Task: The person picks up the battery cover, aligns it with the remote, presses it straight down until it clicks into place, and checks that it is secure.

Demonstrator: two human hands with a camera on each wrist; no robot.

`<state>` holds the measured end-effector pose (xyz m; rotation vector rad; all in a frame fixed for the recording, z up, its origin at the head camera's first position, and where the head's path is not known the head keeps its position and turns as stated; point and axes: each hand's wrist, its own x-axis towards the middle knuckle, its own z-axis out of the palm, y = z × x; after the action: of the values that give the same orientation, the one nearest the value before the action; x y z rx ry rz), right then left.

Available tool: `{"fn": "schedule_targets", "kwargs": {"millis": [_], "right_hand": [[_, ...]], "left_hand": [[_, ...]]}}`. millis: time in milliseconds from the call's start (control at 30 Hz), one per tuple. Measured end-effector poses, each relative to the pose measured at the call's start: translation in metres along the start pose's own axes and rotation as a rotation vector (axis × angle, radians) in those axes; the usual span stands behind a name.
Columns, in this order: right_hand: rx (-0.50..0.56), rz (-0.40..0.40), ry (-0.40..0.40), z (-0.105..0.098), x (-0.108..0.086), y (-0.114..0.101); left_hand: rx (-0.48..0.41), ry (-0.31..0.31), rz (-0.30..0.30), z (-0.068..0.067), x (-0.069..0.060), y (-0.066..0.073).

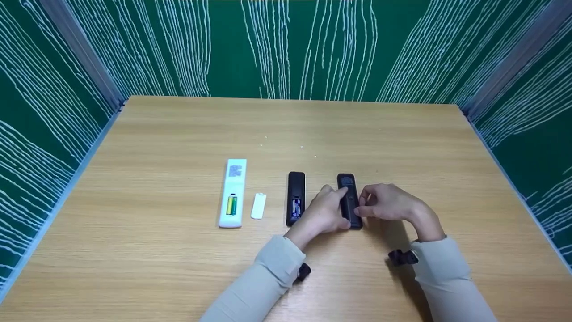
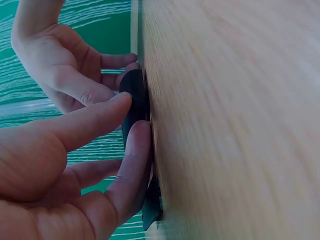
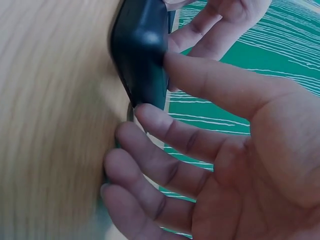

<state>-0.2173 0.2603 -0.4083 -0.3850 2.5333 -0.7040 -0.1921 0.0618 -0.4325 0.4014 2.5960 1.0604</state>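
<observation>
While left hand (image 1: 324, 212) grips — right hand (image 1: 392, 203) pinches remote (image 1: 351, 201).

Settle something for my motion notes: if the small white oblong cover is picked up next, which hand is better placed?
Left, probably: the left hand lies nearer that cover, while the right hand is beyond the rightmost slim black remote.

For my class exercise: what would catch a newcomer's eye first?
Probably the green walls streaked with white lines beyond the wooden table. Next, the long white remote at left, its yellow and green batteries exposed. Then left hand and right hand at the rightmost slim black remote.
</observation>
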Motion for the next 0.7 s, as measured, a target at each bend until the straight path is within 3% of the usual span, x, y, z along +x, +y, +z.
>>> {"fn": "schedule_targets", "kwargs": {"millis": [700], "right_hand": [[-0.032, 0.000, -0.024, -0.0015, -0.0013, 0.0011]], "left_hand": [[0.010, -0.013, -0.021, 0.0002, 0.0007, 0.0014]]}}
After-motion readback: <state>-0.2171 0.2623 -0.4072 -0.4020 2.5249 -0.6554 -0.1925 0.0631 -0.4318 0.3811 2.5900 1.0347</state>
